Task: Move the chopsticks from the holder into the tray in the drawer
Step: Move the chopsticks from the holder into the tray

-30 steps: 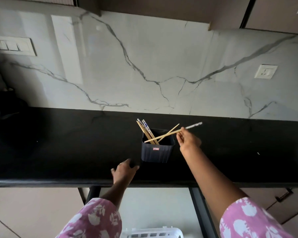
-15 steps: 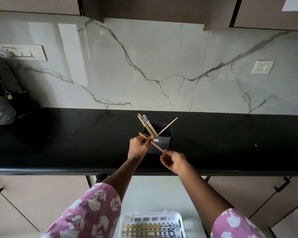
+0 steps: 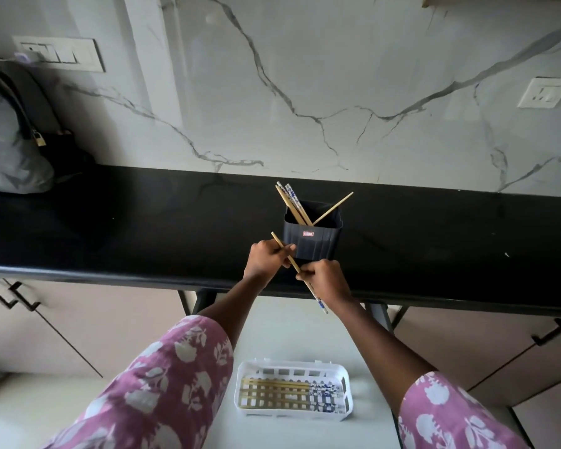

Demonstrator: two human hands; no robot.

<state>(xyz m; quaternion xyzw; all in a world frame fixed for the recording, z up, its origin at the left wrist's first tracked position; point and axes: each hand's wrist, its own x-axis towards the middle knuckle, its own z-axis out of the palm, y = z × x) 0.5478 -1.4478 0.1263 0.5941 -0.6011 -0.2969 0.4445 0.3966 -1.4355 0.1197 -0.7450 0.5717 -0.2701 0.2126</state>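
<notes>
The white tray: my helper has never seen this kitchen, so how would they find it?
Below the black countertop, in the open drawer, sits a white slotted tray. Only it holds chopsticks lying flat; the dark holder keeps them upright.

Lower ends of chopsticks in holder (image 3: 312,236) hidden behind its dark wall.
Middle of held chopstick (image 3: 292,263) covered by right hand (image 3: 325,280) and left hand (image 3: 267,261); how many sticks in grip: cannot tell.
Red label on holder front too small to read.
Grey bag (image 3: 10,140) at counter's left end cut by picture edge.
Both sleeves cut by bottom edge.
</notes>
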